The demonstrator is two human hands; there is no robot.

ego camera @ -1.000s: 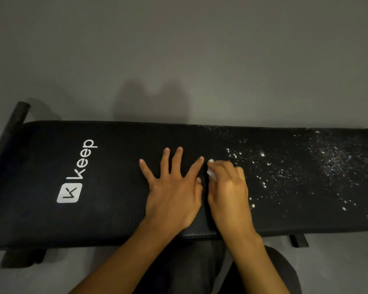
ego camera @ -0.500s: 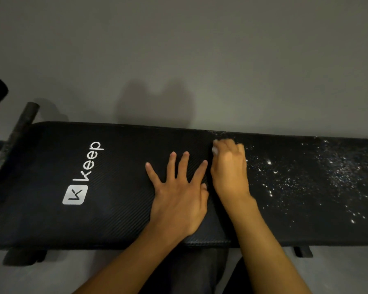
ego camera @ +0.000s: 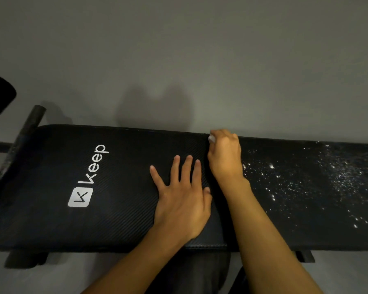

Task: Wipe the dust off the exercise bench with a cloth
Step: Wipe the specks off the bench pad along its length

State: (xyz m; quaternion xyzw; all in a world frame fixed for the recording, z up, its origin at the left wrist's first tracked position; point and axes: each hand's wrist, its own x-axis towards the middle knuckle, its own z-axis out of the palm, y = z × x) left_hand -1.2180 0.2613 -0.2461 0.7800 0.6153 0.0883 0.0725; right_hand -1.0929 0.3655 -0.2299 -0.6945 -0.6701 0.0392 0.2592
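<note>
Right hand has travelled from mid-pad a second ago up to the far edge of the bench; knuckles now sit over the back rim. It is curled around a small white cloth, of which only a scrap shows past the fingers at the upper left, so most of it is hidden and I can't tell how it is folded.

Left hand lies flat, fingers spread, palm down on the pad just beside the right wrist. It holds nothing; it looks like a brace. It has barely shifted over the same second.

Meaning for the job: one stroke across the pad's width looks finished at this line. The pad left of the hands, around the white logo, reads clean. White dust specks begin just right of the right hand and thicken toward the right edge of view, so a good part of the pad is not yet wiped.

Around: a dark foam roller bar at the bench's left end, grey floor beyond, the person's dark trousers below the near edge. Nothing lies on the pad in the cloth's way.
</note>
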